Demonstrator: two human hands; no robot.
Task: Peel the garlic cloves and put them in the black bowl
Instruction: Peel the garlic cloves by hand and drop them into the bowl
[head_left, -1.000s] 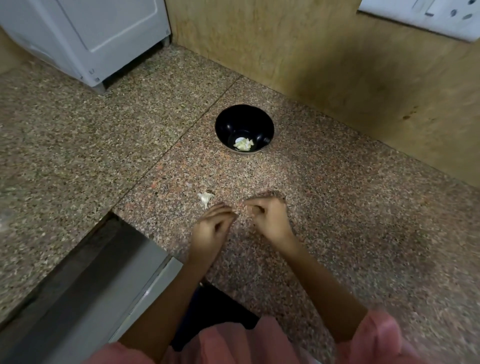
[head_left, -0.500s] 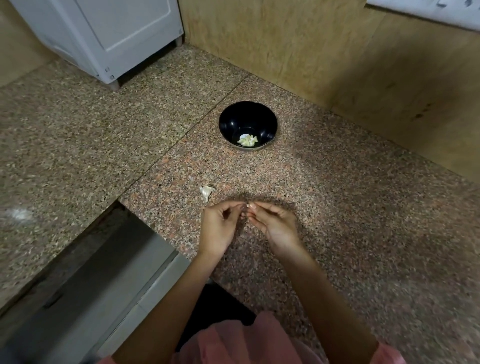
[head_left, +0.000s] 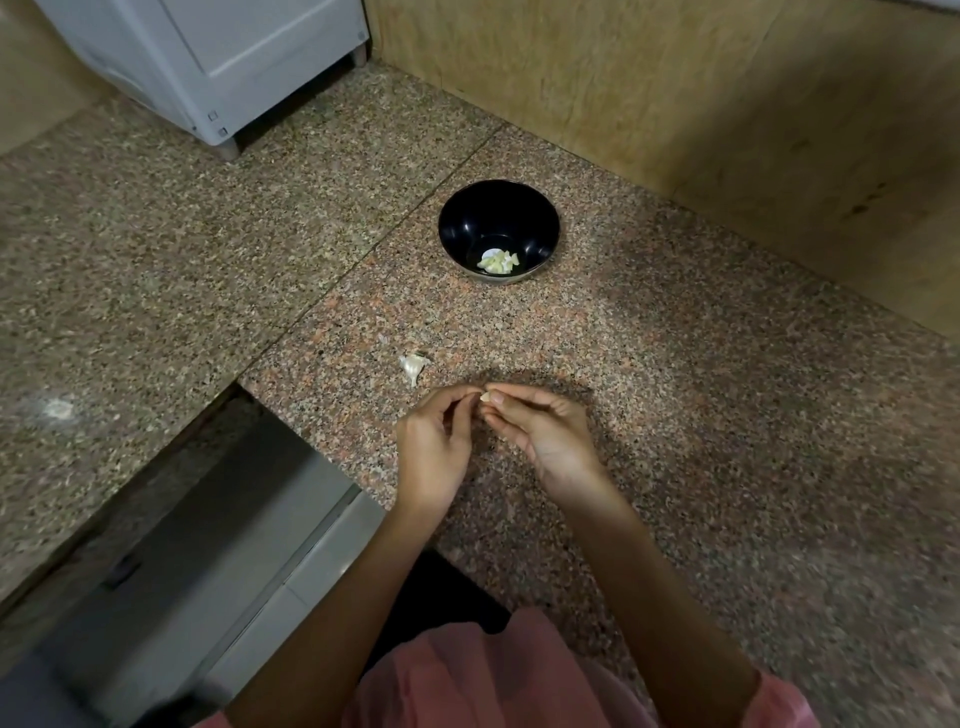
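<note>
You had a small, pale cream garlic clove (head_left: 485, 397) pinched between both hands. Your left hand (head_left: 434, 447) nipped it with curled thumb and forefinger, and your right hand (head_left: 545, 434) closed on it from the other side with the thumb on top. Both pinches were narrow and tight, so only a sliver of clove showed. I could not tell whether any skin was on it.

The clove looked light and firm, and its skin was likely thin, papery and quick to tear. Bare flesh would probably be a little sticky or slick. Holding the blunt end while stripping from the tip seemed safest, with gentle pressure so it didn't squirt free.

Your palms faced each other, your remaining fingers were loosely curled, and your forearms converged from the pink sleeves (head_left: 498, 675) near you. The hands sat low over the speckled brown granite countertop (head_left: 701, 441); contact with it was unclear.

Just beyond the grip, to its left, lay a whitish papery garlic piece (head_left: 414, 366), either husk or whole clove. Well beyond the grip stood the round glossy black bowl (head_left: 451, 208), upright, with a small heap of peeled cloves (head_left: 498, 261) at its bottom.
</note>
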